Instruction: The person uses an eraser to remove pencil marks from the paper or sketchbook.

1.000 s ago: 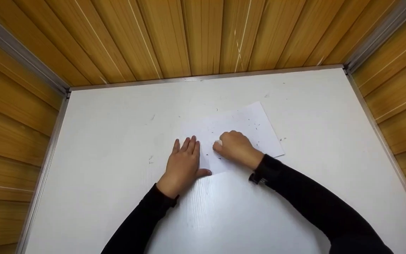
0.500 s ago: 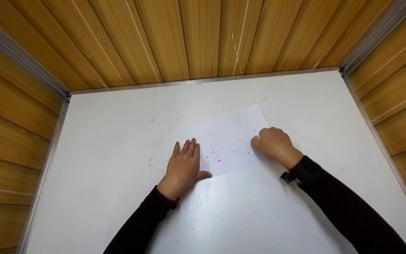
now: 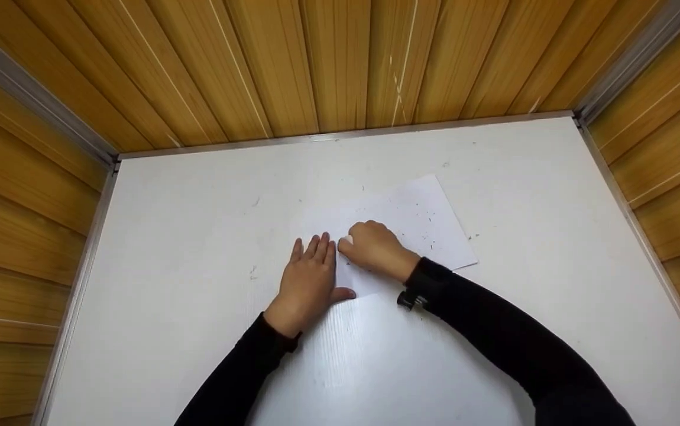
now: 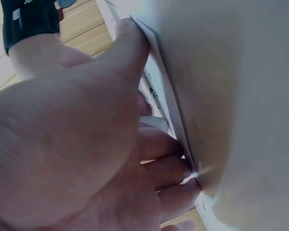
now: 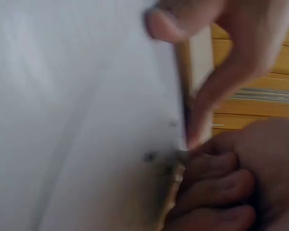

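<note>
A sheet of white paper (image 3: 434, 207), strewn with dark crumbs, lies aslant on the white table. My left hand (image 3: 307, 281) rests on its left part, fingers straight and thumb spread along the near edge. Close to those fingertips, my right hand (image 3: 378, 251) grips a small white eraser (image 3: 347, 239) against the paper. The left wrist view shows the eraser (image 4: 154, 121) as a pale block beyond the left fingers. In the right wrist view the curled right fingers (image 5: 214, 187) hide it, and dark crumbs (image 5: 150, 157) lie beside them.
More dark crumbs (image 3: 473, 236) are scattered on the white tabletop (image 3: 186, 236) around the sheet. Wood-panelled walls (image 3: 340, 65) with grey metal edging enclose the table at the back and both sides.
My right hand swept with the eraser to the right edge of the paper, then back left beside the left hand. Crumbs on the paper shifted. The left hand stayed in place.
</note>
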The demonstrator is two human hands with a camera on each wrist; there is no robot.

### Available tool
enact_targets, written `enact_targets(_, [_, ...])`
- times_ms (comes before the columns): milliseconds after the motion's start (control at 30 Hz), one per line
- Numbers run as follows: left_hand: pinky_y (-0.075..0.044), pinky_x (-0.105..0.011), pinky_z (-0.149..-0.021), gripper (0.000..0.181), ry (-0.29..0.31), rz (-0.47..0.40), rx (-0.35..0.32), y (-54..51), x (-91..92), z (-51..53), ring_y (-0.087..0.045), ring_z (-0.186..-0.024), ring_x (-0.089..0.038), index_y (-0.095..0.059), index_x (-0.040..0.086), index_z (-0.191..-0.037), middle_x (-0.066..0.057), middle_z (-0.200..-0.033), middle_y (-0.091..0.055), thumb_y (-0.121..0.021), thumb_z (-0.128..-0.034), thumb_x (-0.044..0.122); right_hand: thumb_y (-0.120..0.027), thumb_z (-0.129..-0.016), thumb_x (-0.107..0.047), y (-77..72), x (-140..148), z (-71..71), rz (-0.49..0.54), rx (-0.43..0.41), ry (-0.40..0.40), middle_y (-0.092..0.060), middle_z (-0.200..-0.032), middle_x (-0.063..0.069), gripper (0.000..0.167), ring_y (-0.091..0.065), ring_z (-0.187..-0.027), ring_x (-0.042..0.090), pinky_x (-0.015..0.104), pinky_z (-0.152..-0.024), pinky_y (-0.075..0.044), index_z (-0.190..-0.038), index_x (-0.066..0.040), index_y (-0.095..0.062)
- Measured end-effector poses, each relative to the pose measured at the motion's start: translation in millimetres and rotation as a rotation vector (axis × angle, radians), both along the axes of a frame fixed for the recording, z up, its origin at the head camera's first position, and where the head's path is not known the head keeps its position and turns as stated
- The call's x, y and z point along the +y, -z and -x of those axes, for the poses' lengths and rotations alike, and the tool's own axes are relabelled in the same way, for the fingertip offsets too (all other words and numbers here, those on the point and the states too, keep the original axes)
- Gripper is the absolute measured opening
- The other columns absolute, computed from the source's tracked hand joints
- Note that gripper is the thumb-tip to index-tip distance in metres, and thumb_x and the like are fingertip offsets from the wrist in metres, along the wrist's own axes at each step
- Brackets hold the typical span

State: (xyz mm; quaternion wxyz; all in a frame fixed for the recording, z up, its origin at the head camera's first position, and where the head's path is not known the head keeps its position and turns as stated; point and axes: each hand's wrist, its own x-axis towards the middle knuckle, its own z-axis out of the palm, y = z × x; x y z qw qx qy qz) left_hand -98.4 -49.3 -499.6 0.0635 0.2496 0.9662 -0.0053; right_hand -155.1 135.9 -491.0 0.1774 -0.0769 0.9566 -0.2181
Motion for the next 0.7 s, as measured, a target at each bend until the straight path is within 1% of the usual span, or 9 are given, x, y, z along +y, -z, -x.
enact_targets(67, [-0.032,-0.059,-0.136,0.117,-0.002,0.007,0.0,-0.2,0.1,-0.4,-0.046,-0.163,-0.035,-0.047,-0.002,-0.165,-0.02,-0.174,-0.045,-0.073,-0.0867,0.081,-0.057,-0.103,-0.037,2.4,7.6,1.3,-0.013,0.014,0.007,-0.078,-0.109,0.02,0.042,-0.069,-0.1,0.035,0.051,-0.091,-0.059,-0.102,-0.001,-0.077])
enact_targets(133, [-0.031,-0.059,-0.136,0.117,-0.005,0.013,0.0,-0.4,0.5,-0.1,-0.045,-0.164,-0.035,-0.047,-0.002,-0.165,-0.02,-0.175,-0.045,-0.073,-0.0867,0.082,-0.058,-0.102,-0.037,1.7,26.6,3.3,-0.022,0.022,0.033,-0.076,-0.102,0.019,0.041,-0.067,-0.093,0.033,0.05,-0.086,-0.058,-0.095,-0.001,-0.076])
enact_targets(267, [-0.03,-0.058,-0.137,0.118,-0.013,0.026,-0.015,-1.1,1.3,0.6,-0.043,-0.165,-0.034,-0.045,-0.001,-0.166,-0.019,-0.176,-0.042,-0.071,-0.0875,0.082,-0.058,-0.102,-0.036,-4.8,83.4,5.1,-0.029,0.009,0.108,-0.069,-0.088,0.015,0.039,-0.06,-0.079,0.03,0.042,-0.072,-0.051,-0.084,-0.004,-0.069])
enact_targets(333, [-0.03,-0.058,-0.137,0.118,-0.014,0.033,-0.021,-1.0,1.5,1.1,-0.042,-0.166,-0.034,-0.044,-0.001,-0.167,-0.019,-0.177,-0.041,-0.07,-0.088,0.083,-0.057,-0.101,-0.036,-8.3,112.8,4.8,-0.036,-0.006,0.147,-0.06,-0.078,0.01,0.038,-0.055,-0.072,0.027,0.037,-0.066,-0.045,-0.077,-0.007,-0.06])
enact_targets(433, [-0.03,-0.058,-0.138,0.118,-0.014,0.033,-0.03,-0.8,2.4,1.5,-0.041,-0.166,-0.033,-0.044,-0.001,-0.167,-0.019,-0.177,-0.041,-0.071,-0.0882,0.082,-0.055,-0.101,-0.035,-12.8,142.6,1.6,-0.052,-0.024,0.179,-0.05,-0.075,0.006,0.036,-0.05,-0.071,0.025,0.035,-0.063,-0.039,-0.074,-0.01,-0.054])
enact_targets(500, [-0.029,-0.058,-0.138,0.117,-0.011,0.033,-0.03,-0.6,2.8,1.7,-0.042,-0.166,-0.033,-0.044,-0.001,-0.167,-0.018,-0.177,-0.041,-0.071,-0.088,0.082,-0.053,-0.101,-0.034,-15.3,149.1,-1.1,-0.065,-0.034,0.187,-0.045,-0.074,0.004,0.036,-0.047,-0.071,0.024,0.034,-0.062,-0.037,-0.073,-0.011,-0.051])
enact_targets(567, [-0.029,-0.058,-0.138,0.117,-0.009,0.026,-0.033,-1.3,2.9,1.2,-0.042,-0.166,-0.033,-0.045,-0.001,-0.167,-0.018,-0.177,-0.041,-0.072,-0.0877,0.081,-0.052,-0.102,-0.034,-16.4,145.5,-4.7,-0.072,-0.02,0.187,-0.05,-0.077,0.007,0.037,-0.049,-0.075,0.026,0.035,-0.065,-0.038,-0.076,-0.008,-0.057])
enact_targets(633, [-0.03,-0.058,-0.137,0.117,-0.006,0.024,-0.03,-1.9,2.8,1.3,-0.042,-0.165,-0.034,-0.045,-0.001,-0.167,-0.019,-0.177,-0.042,-0.072,-0.0876,0.081,-0.051,-0.104,-0.034,-17.1,134.6,-8.3,-0.066,-0.005,0.188,-0.055,-0.079,0.009,0.039,-0.052,-0.076,0.027,0.036,-0.066,-0.041,-0.079,-0.006,-0.061])
enact_targets(700, [-0.03,-0.058,-0.137,0.117,-0.005,0.022,-0.024,-2.9,2.7,1.6,-0.043,-0.165,-0.034,-0.045,-0.001,-0.167,-0.019,-0.176,-0.042,-0.073,-0.0873,0.081,-0.051,-0.106,-0.035,-17.7,117.1,-12.5,-0.046,0.004,0.182,-0.063,-0.084,0.012,0.041,-0.057,-0.078,0.027,0.038,-0.069,-0.045,-0.084,-0.004,-0.067])
